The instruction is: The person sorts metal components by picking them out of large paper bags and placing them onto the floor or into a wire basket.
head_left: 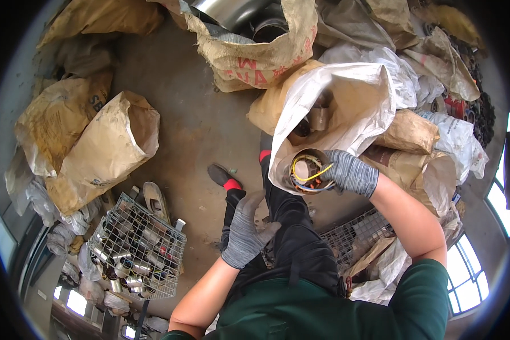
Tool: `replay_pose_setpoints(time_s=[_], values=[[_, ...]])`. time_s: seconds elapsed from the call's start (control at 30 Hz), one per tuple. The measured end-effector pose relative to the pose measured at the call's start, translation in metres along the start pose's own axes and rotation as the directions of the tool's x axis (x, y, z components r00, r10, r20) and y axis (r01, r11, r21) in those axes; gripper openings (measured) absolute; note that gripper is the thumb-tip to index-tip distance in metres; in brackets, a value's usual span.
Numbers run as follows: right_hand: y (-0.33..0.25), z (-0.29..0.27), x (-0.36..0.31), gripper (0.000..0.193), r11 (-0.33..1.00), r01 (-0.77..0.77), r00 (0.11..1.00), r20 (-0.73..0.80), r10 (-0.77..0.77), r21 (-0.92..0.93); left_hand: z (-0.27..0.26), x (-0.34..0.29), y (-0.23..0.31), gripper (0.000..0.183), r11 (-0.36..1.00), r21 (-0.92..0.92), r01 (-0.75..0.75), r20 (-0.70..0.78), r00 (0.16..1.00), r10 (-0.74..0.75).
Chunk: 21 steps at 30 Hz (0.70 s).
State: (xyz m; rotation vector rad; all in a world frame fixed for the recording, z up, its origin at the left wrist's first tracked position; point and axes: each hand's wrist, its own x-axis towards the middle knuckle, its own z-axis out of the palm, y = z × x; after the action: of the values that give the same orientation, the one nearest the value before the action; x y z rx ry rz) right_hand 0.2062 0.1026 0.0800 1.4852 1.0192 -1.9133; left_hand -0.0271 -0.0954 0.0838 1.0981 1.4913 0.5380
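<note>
Many large sacks crowd a workshop floor, seen from above by the person working. Biggest are a tan woven sack (243,59) at the top, holding shiny metal, and a white-lined sack (374,116) just below it, mouth wide, with metal pieces inside. A brown paper sack (99,150) leans at left. Smaller, at lower left, a wire basket (154,217) is heaped with metal cylinders. The two gloved hands are well apart: the left hand (248,232) is empty, thumb spread from the fingers, over the person's legs; the right hand (350,173) is clamped on the side of a motor part (301,169) — a metal ring with copper windings and a loop of yellow wire (318,174). That part is at the white-lined sack's near lip; whether it touches is unclear. The step in hand looks like carrying or checking the part there, and the next move probably calls for a firm grip clear of the loose wire. Smallest is the print — red lettering (255,77) on the woven sack, dark lettering on another at left.
</note>
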Motion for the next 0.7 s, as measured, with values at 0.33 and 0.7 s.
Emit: replay_pose_setpoints(time_s=[0.33, 0.7], values=[[0.002, 0.068, -0.006, 0.046, 0.987, 0.039, 0.940, 0.330, -0.089, 0.153, 0.026, 0.008, -0.027, 0.099, 0.899, -0.422, 0.116, 0.092, 0.992, -0.084], [0.018, -0.071, 0.099, 0.037, 0.711, -0.119, 0.831, -0.462, -0.311, -0.693, 0.016, 0.007, -0.030, 0.091, 0.918, -0.388, 0.088, -0.073, 0.989, -0.126]])
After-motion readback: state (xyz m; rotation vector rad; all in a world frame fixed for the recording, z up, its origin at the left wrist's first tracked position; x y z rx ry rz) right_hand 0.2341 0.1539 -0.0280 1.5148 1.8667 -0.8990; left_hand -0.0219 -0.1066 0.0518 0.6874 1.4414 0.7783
